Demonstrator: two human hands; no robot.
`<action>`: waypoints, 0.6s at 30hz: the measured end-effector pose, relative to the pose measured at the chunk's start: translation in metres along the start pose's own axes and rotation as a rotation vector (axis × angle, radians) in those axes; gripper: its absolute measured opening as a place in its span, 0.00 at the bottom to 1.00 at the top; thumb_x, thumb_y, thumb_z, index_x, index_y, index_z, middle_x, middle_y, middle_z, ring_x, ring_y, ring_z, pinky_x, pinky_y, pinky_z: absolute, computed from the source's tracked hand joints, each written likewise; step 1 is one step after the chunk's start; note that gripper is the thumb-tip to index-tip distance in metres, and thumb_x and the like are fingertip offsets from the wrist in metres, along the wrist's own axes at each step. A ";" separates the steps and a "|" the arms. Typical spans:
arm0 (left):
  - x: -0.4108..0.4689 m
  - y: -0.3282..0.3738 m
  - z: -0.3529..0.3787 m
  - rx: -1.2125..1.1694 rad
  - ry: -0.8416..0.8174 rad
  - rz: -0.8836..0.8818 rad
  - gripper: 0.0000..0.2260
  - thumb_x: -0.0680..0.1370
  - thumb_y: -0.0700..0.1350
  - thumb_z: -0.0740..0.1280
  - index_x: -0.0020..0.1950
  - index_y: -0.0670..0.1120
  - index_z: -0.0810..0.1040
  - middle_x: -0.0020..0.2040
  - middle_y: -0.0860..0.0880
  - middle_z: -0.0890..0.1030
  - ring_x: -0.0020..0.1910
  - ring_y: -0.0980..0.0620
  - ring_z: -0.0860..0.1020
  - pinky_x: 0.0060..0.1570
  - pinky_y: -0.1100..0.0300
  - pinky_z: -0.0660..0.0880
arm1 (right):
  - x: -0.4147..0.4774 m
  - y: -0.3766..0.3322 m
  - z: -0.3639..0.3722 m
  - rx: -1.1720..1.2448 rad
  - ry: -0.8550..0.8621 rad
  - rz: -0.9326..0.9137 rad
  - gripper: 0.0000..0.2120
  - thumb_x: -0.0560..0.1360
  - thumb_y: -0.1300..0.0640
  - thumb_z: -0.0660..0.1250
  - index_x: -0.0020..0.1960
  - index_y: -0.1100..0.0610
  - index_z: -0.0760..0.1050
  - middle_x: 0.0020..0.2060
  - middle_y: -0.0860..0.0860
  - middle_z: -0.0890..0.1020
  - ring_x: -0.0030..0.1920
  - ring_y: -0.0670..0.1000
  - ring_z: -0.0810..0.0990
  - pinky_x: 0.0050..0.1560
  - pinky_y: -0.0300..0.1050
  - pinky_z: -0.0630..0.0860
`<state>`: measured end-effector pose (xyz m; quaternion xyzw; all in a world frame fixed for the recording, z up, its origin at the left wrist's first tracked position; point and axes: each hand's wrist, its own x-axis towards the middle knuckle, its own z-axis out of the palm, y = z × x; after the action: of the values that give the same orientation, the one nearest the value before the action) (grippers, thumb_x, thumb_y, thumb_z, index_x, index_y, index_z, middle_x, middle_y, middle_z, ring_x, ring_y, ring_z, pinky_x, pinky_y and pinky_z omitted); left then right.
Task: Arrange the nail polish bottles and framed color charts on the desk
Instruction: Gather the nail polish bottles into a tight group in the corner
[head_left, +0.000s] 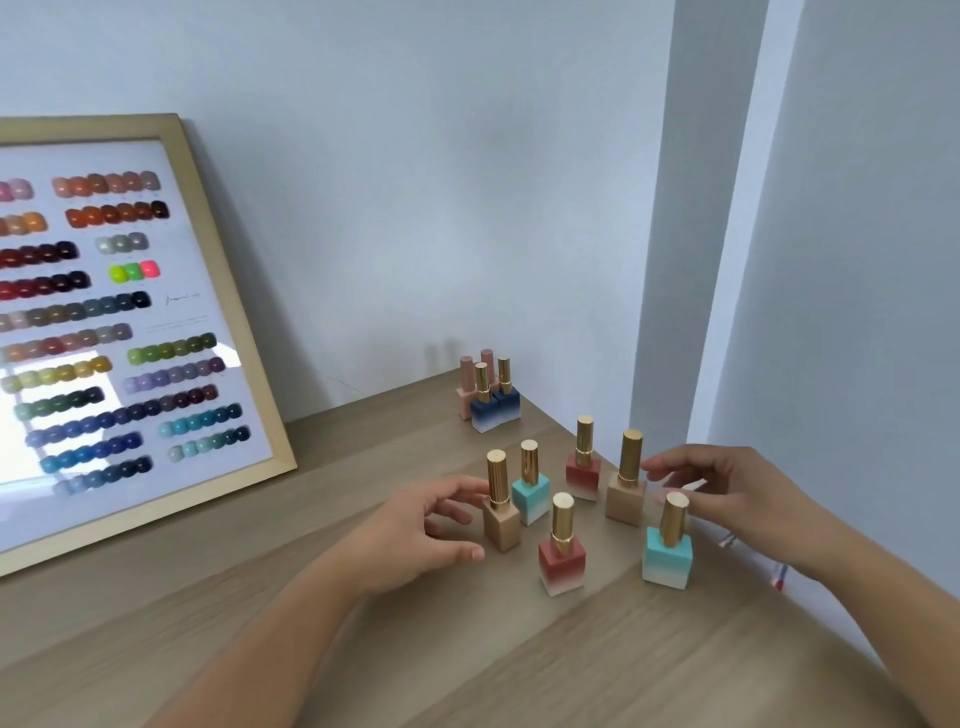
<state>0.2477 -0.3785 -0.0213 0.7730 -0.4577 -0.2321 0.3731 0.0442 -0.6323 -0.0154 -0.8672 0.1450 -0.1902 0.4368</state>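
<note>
Left hand (426, 525), fingers open, brackets the left beige bottle (500, 512); right hand (727, 493), fingers open, flanks the right beige bottle (626, 486). Likely pairing by colour, like the blue pair (493, 408) behind.

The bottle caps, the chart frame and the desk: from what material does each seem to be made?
Bottle caps: shiny gold, with bright streaks; metal or metallised plastic, I cannot tell which. Chart frame: pale matte wood, by its look; its front is glossy, since it reflects a window. Desk: light wood grain, matte; possibly laminate.
</note>
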 end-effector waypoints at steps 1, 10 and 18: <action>0.001 0.000 0.002 0.013 0.011 0.007 0.23 0.70 0.45 0.74 0.52 0.71 0.71 0.53 0.64 0.77 0.51 0.69 0.74 0.46 0.72 0.73 | 0.000 0.001 0.004 -0.002 -0.010 0.017 0.12 0.67 0.57 0.74 0.44 0.39 0.82 0.40 0.42 0.84 0.42 0.42 0.82 0.45 0.37 0.76; 0.014 0.001 0.013 0.093 0.006 -0.055 0.24 0.71 0.48 0.73 0.65 0.58 0.72 0.46 0.58 0.77 0.46 0.55 0.75 0.47 0.61 0.73 | 0.009 0.008 0.029 -0.055 0.073 0.008 0.10 0.59 0.48 0.78 0.39 0.44 0.80 0.34 0.44 0.83 0.38 0.44 0.79 0.39 0.29 0.72; 0.020 -0.011 0.016 0.004 0.047 -0.010 0.12 0.69 0.49 0.74 0.49 0.63 0.79 0.30 0.60 0.74 0.32 0.61 0.68 0.33 0.69 0.67 | 0.010 0.014 0.034 -0.049 0.095 0.002 0.09 0.65 0.54 0.76 0.39 0.44 0.78 0.34 0.45 0.82 0.36 0.39 0.78 0.38 0.28 0.73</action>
<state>0.2515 -0.3983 -0.0396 0.7813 -0.4454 -0.2150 0.3808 0.0675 -0.6210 -0.0427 -0.8674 0.1711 -0.2271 0.4084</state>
